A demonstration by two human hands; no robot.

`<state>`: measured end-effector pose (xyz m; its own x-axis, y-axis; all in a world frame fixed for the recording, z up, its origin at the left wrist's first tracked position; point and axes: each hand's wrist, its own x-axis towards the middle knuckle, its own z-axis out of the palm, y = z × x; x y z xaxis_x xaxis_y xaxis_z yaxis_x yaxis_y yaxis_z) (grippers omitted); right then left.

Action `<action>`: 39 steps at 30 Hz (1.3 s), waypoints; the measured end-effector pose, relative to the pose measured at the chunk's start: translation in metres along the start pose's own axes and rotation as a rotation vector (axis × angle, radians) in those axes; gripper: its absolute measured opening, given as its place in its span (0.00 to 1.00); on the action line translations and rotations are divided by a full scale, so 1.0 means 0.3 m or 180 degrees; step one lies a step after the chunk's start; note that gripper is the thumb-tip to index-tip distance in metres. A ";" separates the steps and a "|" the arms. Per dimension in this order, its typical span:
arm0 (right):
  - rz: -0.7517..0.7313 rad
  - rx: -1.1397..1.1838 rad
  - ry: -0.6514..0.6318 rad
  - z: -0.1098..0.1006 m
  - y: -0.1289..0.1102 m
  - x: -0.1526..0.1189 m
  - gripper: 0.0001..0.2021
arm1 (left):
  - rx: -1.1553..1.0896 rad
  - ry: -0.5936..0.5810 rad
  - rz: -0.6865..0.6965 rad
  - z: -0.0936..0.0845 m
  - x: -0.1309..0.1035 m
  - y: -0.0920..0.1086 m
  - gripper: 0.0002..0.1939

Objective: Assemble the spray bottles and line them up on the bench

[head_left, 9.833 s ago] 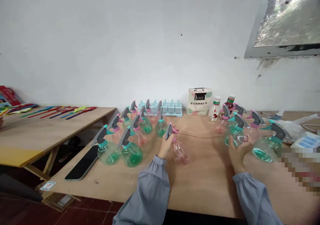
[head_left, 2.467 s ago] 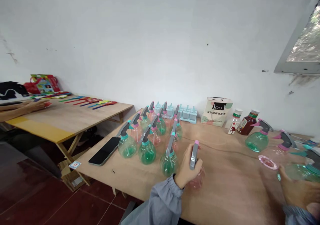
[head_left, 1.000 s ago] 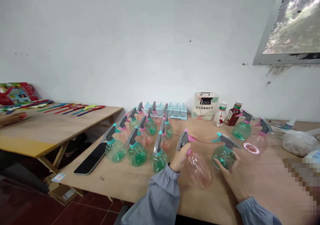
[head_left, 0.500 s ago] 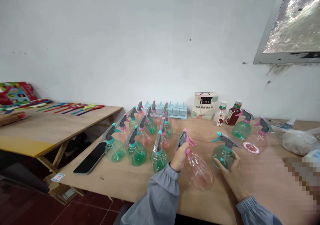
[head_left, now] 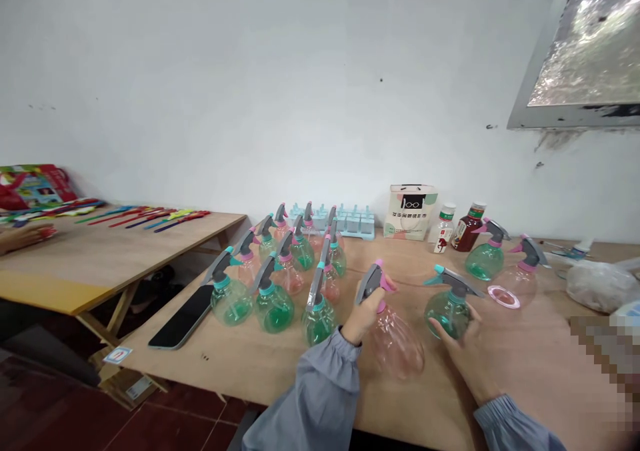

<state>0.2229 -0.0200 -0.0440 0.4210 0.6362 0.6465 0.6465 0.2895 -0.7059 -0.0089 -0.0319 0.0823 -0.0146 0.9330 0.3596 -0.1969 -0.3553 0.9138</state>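
Note:
My left hand (head_left: 366, 312) is wrapped round the grey and pink spray head of a pink spray bottle (head_left: 397, 347), which hangs tilted with its base toward the lower right. My right hand (head_left: 463, 344) grips the lower body of a green spray bottle (head_left: 441, 311) with a teal nozzle, upright on the table. Left of my hands stand several green and pink spray bottles in rows, among them a green one (head_left: 274, 309) near the front. Behind my right hand are a green bottle (head_left: 484, 259) with a pink nozzle and a pink bottle (head_left: 515, 281).
A phone (head_left: 183, 321) lies at the table's left edge. Along the wall are blue moulds (head_left: 353, 223), a paper bag (head_left: 410, 214) and two drink bottles. A plastic bag (head_left: 600, 284) lies right. Another person's hand (head_left: 27, 236) rests on the left table (head_left: 100, 257).
The pink bottle in my left hand has swung slightly, its spray head a little to the right and its base a little to the left. My right hand holds its place on the green bottle.

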 end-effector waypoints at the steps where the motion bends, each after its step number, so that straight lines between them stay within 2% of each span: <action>1: 0.0005 -0.0014 0.0016 0.001 0.002 0.001 0.50 | 0.0080 0.0019 0.0142 -0.002 0.000 0.000 0.06; 4: -0.0038 -0.0073 0.0026 0.000 0.020 0.007 0.50 | 0.0609 0.0091 0.0588 -0.006 0.001 -0.001 0.06; 8: -0.0098 -0.0096 -0.0107 -0.004 0.049 0.016 0.50 | 0.1635 0.0087 0.1007 0.004 0.008 -0.014 0.15; 11: -0.0113 -0.0007 -0.0051 0.000 0.043 0.013 0.49 | 0.2053 0.0081 0.1000 0.013 0.024 -0.038 0.14; 15: -0.0101 -0.0045 0.0140 0.008 0.018 0.009 0.50 | 0.2171 0.0264 0.1060 0.012 0.046 -0.080 0.14; 22: -0.0051 -0.0041 0.0049 0.003 0.007 0.008 0.52 | 0.2451 0.0853 0.1159 0.012 0.057 -0.185 0.28; 26: -0.0038 -0.0015 0.0055 0.007 0.007 0.004 0.53 | 0.2946 0.0717 0.1221 0.017 0.033 -0.267 0.36; 29: -0.0061 0.0049 0.0169 0.012 0.010 0.003 0.52 | 0.3135 0.0660 0.1275 0.020 0.016 -0.326 0.36; 32: -0.0045 0.0035 0.0133 0.014 0.013 0.002 0.52 | 0.3148 0.0780 0.1153 0.016 0.031 -0.364 0.32; 34: -0.0033 0.0020 0.0087 0.014 0.013 0.002 0.53 | 0.3082 0.0865 0.0883 0.011 0.068 -0.377 0.30; 39: -0.0095 0.0017 0.0155 0.018 0.010 0.004 0.51 | 0.2811 0.1162 0.0254 0.010 0.235 -0.386 0.30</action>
<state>0.2220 -0.0145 -0.0469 0.4322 0.5916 0.6806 0.6559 0.3118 -0.6875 0.0159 0.0749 0.0023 -0.3300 0.8115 0.4822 0.6257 -0.1944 0.7554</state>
